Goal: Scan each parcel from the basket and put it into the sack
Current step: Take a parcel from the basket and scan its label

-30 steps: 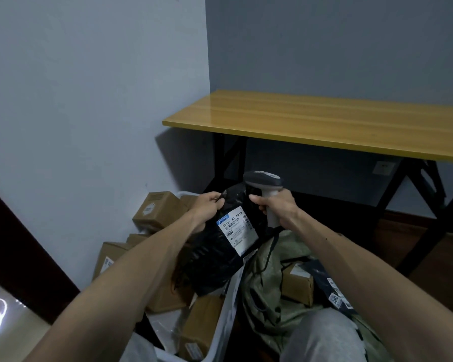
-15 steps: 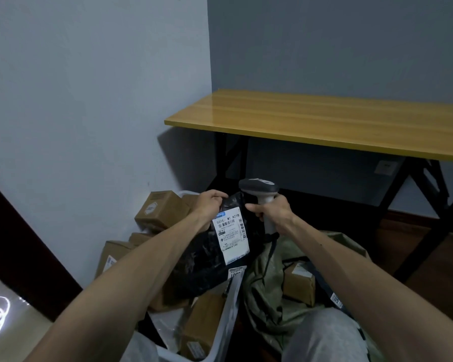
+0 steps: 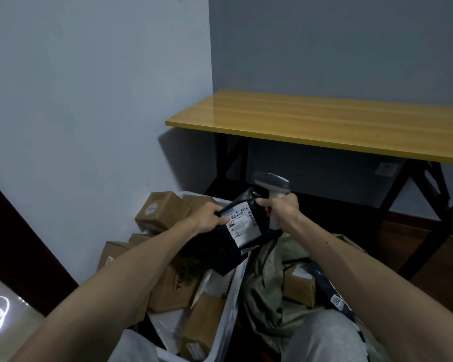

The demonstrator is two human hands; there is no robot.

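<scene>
Corner of a room, pale walls; a table (image 3: 324,121) with a glossy yellow wood top and black crossed legs stands behind the work area, and a wall socket (image 3: 386,168) shows beneath it. Low left: a white basket (image 3: 230,304) heaped with cardboard boxes (image 3: 162,212), some with white stickers. Low right, touching the basket's wall: an olive sack (image 3: 267,283), mouth open, holding a brown box (image 3: 298,286) and a dark bag (image 3: 332,291) with a barcode sticker. A grey-trousered knee (image 3: 322,335) fills the bottom edge. Both forearms cross the basket and hide much of its load. The black parcel (image 3: 220,246) is held up over the seam between basket and sack, stretched between the two hands. The left hand (image 3: 207,218) grips its upper left corner, fingers curled over the edge. The right hand (image 3: 283,210) is wrapped round the handle of the scanner (image 3: 273,186), and its thumb and forefinger also pinch the parcel's upper right edge. The scanner head stands just above and behind the parcel; which way its window faces I cannot tell. The parcel is a soft, crinkled, shiny plastic mailer, sagging at the bottom. Its white label (image 3: 242,226) is rectangular, tilted, with a barcode and small print facing the camera. The scanner has a pale handle and a dark rounded head. The boxes are matte, square-edged cardboard. The sack is a coarse, creased weave.
</scene>
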